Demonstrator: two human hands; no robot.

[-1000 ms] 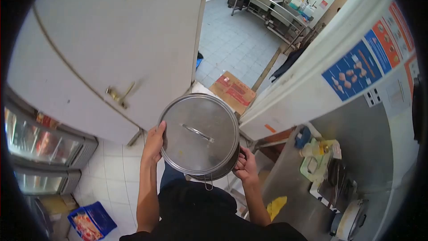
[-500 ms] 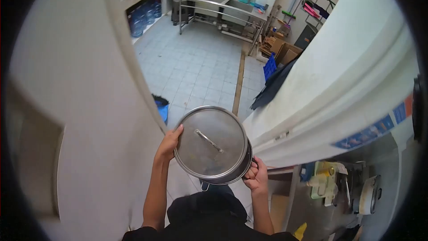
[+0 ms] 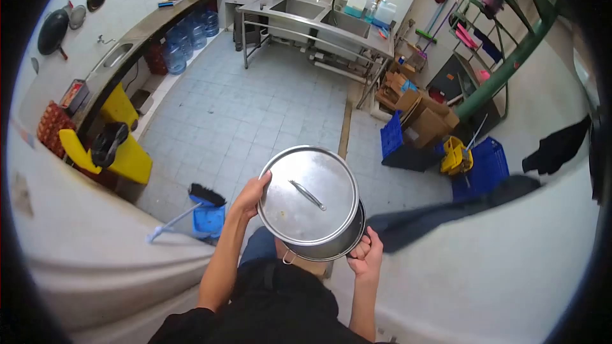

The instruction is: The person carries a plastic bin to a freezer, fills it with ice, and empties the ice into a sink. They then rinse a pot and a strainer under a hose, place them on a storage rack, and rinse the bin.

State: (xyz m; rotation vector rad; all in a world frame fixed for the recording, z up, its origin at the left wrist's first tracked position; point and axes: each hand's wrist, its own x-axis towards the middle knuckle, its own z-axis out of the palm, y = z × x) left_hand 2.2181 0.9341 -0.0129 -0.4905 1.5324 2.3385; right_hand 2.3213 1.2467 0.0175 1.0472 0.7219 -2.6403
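Observation:
In front of my body I carry a wide steel pot (image 3: 335,248) with a flat metal lid (image 3: 299,220) on it. The lid sits off-centre toward the upper left, so part of the pot shows at the lower right. My left hand (image 3: 252,196) is closed at the pot's left side, its thumb over the lid's rim; the other fingers are mostly hidden underneath. On the right, my right hand (image 3: 366,253) is wrapped around the pot's side handle. A wire loop handle (image 3: 288,258) shows at the bottom of the pot.
A steel double sink (image 3: 296,7) stands against the back wall. Along the left runs a counter (image 3: 127,48) with water jugs (image 3: 174,57) beneath. A yellow bin (image 3: 131,159), a blue dustpan (image 3: 208,220), cardboard boxes (image 3: 430,118) and a mop bucket (image 3: 456,156) stand around the tiled floor (image 3: 255,105).
I have moved forward through the doorway, and more of the room shows on both sides. Both hands still hold the pot, which stays in front of me.

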